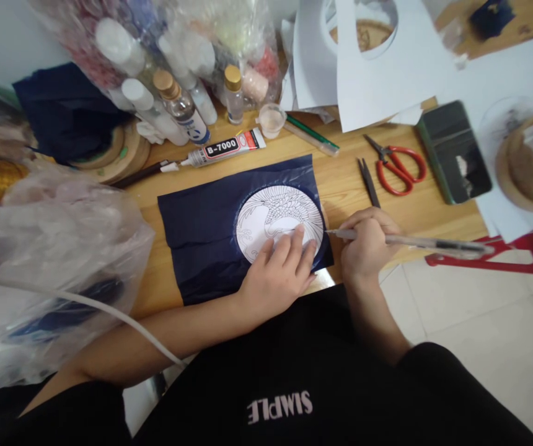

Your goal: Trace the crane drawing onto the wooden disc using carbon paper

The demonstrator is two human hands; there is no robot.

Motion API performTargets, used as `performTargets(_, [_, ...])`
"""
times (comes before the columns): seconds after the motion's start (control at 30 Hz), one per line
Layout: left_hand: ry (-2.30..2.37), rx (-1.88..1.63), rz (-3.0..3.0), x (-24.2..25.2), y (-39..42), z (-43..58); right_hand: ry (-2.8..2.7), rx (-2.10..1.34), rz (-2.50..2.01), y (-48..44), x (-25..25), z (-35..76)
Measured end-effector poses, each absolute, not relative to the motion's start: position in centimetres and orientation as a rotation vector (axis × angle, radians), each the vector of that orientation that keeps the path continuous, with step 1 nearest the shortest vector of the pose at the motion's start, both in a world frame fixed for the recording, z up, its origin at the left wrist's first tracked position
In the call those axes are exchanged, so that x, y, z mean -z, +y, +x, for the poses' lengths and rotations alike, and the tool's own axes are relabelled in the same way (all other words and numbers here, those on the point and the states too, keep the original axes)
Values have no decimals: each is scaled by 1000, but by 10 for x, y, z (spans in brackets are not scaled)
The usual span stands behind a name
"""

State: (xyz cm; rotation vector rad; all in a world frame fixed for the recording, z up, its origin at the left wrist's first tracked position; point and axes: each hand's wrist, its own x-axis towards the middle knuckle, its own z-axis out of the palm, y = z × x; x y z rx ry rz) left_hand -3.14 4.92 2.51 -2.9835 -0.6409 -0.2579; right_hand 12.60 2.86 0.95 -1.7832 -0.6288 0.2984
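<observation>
So from where I'm sitting at the remote end, the biggest thing I've got is the wooden counter, running across the middle of the frame and pretty cluttered. A crumpled clear plastic bag fills the left side. Next down is the navy cloth, lying slightly wrinkled in the center, then some cut white paper at upper right. The round printed paper, with its feathery line drawing, sits on the right half of the cloth. My left hand lies palm-down over its lower part, grip loosely spread. My right hand is just right of the cloth, grip pinching a pen. The tip is right by the round paper's right edge; can't tell if it's touching. Then there's a dark case at right, a B-7000 glue tube above the cloth, red-handled scissors beside the case, and a little clear cup near the glue.
</observation>
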Motion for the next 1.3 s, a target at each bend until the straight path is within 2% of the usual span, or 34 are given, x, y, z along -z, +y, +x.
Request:
performTargets(0.53, [-638,264,-2988,-24,49,-32,-860,-332,-1781,33,-5,125])
performTargets(1.3, [-639,318,-2954,-24,50,-31,-866,-369,-1803,34,-3,124])
